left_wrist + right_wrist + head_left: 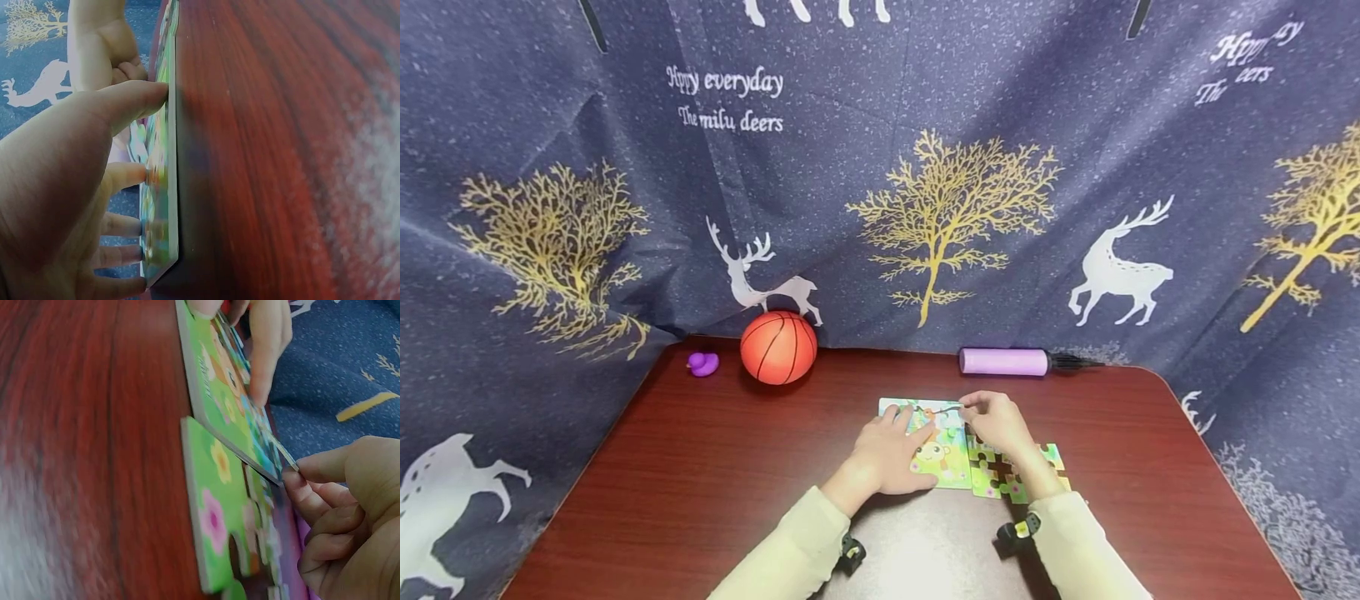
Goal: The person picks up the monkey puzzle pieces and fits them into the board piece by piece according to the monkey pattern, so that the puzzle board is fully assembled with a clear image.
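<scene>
A jigsaw puzzle board [953,473] with a cartoon animal on a green ground lies flat on the table. My left hand [883,457] rests on its left side with the fingers spread; in the left wrist view the thumb [134,100] touches the board's near edge. At the upper right corner, the thumb and forefinger of my right hand [1000,423] pinch the edge of a thin puzzle piece [282,451], which tilts up from the board. Under my right wrist, joined green puzzle pieces [987,485] lie against the board's right side, partly hidden by the forearm.
An orange basketball [778,348] and a purple rubber duck [703,364] sit at the table's back left. A lilac hand pump [1003,362] lies along the back edge. Behind the brown table [700,475] hangs a dark blue cloth [850,150] printed with deer and trees.
</scene>
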The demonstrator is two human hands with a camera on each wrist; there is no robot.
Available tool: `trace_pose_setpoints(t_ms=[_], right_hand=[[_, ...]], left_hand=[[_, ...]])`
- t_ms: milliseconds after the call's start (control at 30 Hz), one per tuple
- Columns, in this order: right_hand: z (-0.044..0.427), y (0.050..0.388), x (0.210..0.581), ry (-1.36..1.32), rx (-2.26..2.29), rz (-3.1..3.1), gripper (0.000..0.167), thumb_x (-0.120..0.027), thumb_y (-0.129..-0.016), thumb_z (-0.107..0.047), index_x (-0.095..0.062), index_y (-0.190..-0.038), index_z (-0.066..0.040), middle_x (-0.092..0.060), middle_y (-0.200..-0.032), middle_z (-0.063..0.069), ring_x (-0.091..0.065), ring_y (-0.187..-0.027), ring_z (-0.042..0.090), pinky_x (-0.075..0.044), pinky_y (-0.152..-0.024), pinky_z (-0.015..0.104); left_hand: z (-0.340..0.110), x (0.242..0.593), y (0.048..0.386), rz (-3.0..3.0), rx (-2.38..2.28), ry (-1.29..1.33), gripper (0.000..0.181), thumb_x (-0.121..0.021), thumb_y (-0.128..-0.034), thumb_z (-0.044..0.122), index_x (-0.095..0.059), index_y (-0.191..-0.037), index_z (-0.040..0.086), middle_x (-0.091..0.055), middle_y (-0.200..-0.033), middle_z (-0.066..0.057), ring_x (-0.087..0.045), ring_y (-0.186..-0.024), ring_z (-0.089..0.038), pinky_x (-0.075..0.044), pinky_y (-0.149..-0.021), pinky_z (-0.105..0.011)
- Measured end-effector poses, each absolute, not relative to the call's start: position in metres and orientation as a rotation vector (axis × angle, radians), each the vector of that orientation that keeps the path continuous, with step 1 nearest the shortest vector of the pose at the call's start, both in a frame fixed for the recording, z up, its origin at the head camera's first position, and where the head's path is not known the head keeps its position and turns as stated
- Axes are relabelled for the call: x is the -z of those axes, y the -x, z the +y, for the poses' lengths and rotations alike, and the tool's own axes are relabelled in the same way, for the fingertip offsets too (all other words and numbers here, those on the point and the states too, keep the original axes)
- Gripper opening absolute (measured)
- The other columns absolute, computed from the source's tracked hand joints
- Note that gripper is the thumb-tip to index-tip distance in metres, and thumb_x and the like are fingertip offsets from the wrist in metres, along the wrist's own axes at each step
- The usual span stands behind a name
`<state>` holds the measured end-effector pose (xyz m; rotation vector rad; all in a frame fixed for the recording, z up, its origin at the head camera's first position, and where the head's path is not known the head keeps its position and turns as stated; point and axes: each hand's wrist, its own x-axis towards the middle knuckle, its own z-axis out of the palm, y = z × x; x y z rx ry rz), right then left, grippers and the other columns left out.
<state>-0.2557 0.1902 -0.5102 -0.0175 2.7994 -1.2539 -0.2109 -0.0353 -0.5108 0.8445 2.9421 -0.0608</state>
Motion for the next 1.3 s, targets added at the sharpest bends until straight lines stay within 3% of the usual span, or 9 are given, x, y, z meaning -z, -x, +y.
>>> trace_pose_setpoints(t_ms=[300,600,800,967,1300], right_hand=[[0.183,0.255,0.513,-0.008,1.199,2.853,0.016,-0.071,-0.096,-0.02,-0.077,-0.106,-0.009,-0.07,-0.086,0.001,-0.059,-0.071,0.017,-0.047,-0.062,0.032],[0.18,0.255,0.513,0.019,1.231,2.827,0.017,-0.07,-0.096,-0.019,-0.077,-0.107,-0.008,-0.069,-0.082,0.003,-0.058,-0.063,0.017,-0.046,-0.055,0.032],[0.176,0.255,0.511,0.065,1.139,2.883,0.018,-0.071,-0.096,-0.02,-0.077,-0.108,-0.009,-0.073,-0.089,0.003,-0.06,-0.071,0.017,-0.048,-0.064,0.034],[0.175,0.255,0.51,0.086,1.059,2.932,0.015,-0.072,-0.095,-0.019,-0.077,-0.106,-0.01,-0.071,-0.085,0.001,-0.059,-0.07,0.017,-0.047,-0.063,0.035],[0.174,0.258,0.511,0.063,1.023,2.929,0.015,-0.073,-0.094,-0.02,-0.076,-0.106,-0.01,-0.068,-0.084,0.001,-0.059,-0.072,0.018,-0.046,-0.064,0.036]], left_hand=[[-0.033,0.51,0.209,2.932,0.078,-0.824,0.085,-0.05,-0.0881,0.08,-0.037,-0.162,0.039,-0.037,-0.163,-0.012,-0.036,-0.146,-0.032,-0.043,-0.109,-0.046],[-0.031,0.51,0.208,2.934,0.114,-0.813,0.087,-0.047,-0.0882,0.082,-0.035,-0.163,0.038,-0.036,-0.164,-0.012,-0.035,-0.147,-0.034,-0.043,-0.109,-0.048],[-0.031,0.508,0.208,2.936,0.103,-0.812,0.087,-0.048,-0.0883,0.082,-0.037,-0.162,0.037,-0.038,-0.163,-0.011,-0.036,-0.146,-0.034,-0.043,-0.108,-0.048],[-0.029,0.506,0.208,2.928,0.087,-0.804,0.086,-0.048,-0.0884,0.081,-0.037,-0.162,0.037,-0.037,-0.164,-0.011,-0.036,-0.147,-0.034,-0.043,-0.109,-0.048],[-0.027,0.504,0.209,2.933,0.113,-0.796,0.087,-0.049,-0.087,0.082,-0.039,-0.161,0.038,-0.041,-0.159,-0.009,-0.04,-0.14,-0.031,-0.047,-0.101,-0.046]])
